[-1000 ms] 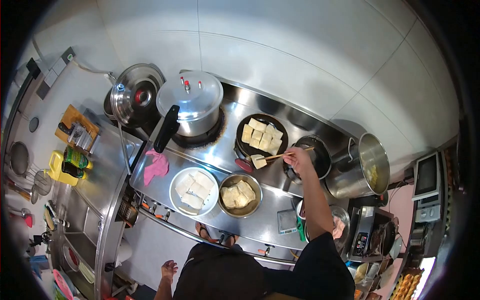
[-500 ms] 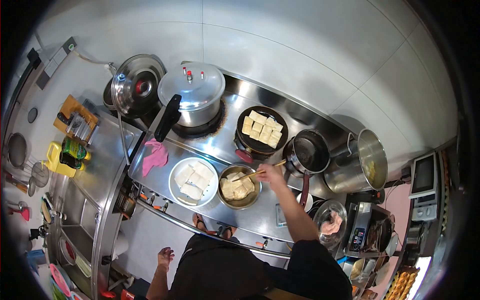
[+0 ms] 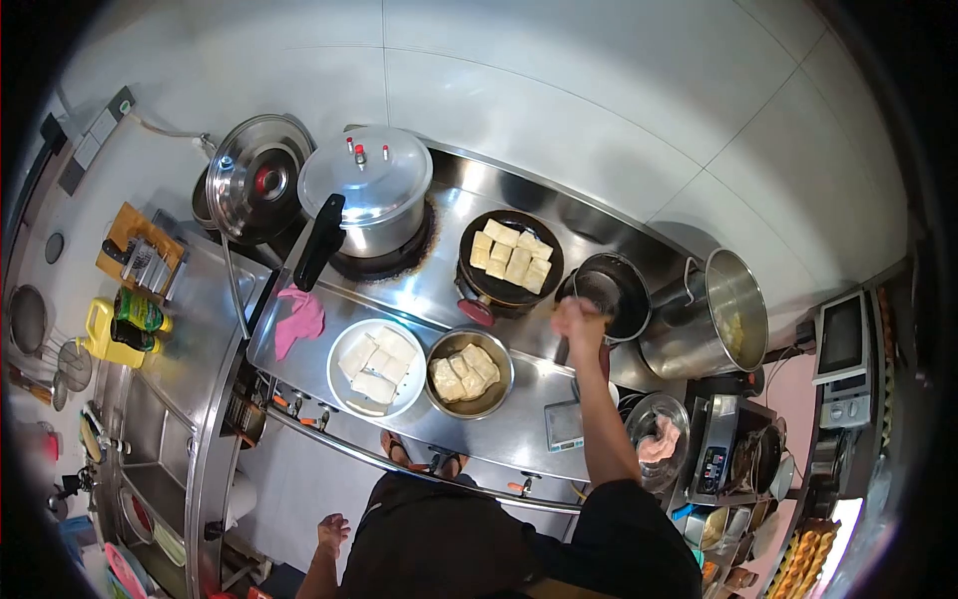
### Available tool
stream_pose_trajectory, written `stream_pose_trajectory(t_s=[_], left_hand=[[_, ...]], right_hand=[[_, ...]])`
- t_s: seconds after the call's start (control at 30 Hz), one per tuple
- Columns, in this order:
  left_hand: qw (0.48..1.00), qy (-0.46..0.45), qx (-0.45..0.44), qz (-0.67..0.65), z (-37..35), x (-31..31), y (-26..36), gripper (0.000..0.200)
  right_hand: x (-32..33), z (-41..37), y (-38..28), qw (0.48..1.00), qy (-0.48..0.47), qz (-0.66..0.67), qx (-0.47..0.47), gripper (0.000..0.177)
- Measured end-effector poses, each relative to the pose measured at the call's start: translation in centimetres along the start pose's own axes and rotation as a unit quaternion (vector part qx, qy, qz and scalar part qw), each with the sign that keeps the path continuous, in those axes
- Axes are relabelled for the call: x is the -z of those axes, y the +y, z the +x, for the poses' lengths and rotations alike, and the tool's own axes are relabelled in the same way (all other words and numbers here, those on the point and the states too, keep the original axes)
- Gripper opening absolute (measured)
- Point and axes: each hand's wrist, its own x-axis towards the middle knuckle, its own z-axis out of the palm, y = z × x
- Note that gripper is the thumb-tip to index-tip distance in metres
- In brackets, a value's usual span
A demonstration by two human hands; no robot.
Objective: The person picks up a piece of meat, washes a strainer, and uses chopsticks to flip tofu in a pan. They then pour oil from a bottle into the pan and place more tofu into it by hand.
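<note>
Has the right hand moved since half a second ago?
Yes. The right hand has left the rim of the metal bowl and is now beside the small dark pot, farther from the bowl.

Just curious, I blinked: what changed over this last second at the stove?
The right hand carried a tofu piece with chopsticks from the pan's edge to the metal bowl, then swung right to the small dark pot; chopsticks now blurred. Left hand, pan and plate stayed put.
</note>
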Motion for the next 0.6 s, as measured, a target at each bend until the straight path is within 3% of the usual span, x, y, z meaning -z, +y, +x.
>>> stream_pose_trajectory(t_s=[0.13,0.23,0.33,0.43,0.6], left_hand=[[1.0,0.007,-0.023,0.005,0.2,-0.6,1.6,0.027],[0.999,0.01,-0.05,-0.018,0.4,-1.1,3.2,0.027],[0.997,0.007,-0.061,-0.036,-0.6,-1.6,3.6,0.027],[0.998,0.001,-0.047,-0.037,-0.5,-1.5,2.8,0.027],[1.0,0.02,-0.001,-0.005,0.8,0.1,-0.7,0.024]], right_hand=[[-1.3,7.9,0.5,0.994,0.066,-0.065,0.059,0.024],[-1.6,13.8,3.9,0.91,0.092,-0.384,0.127,0.023],[-3.0,14.4,4.7,0.947,0.109,-0.301,0.019,0.029],[-3.5,14.1,3.6,0.964,0.101,-0.246,-0.024,0.026],[-4.7,11.2,-0.5,0.996,0.033,-0.084,-0.015,0.023]])
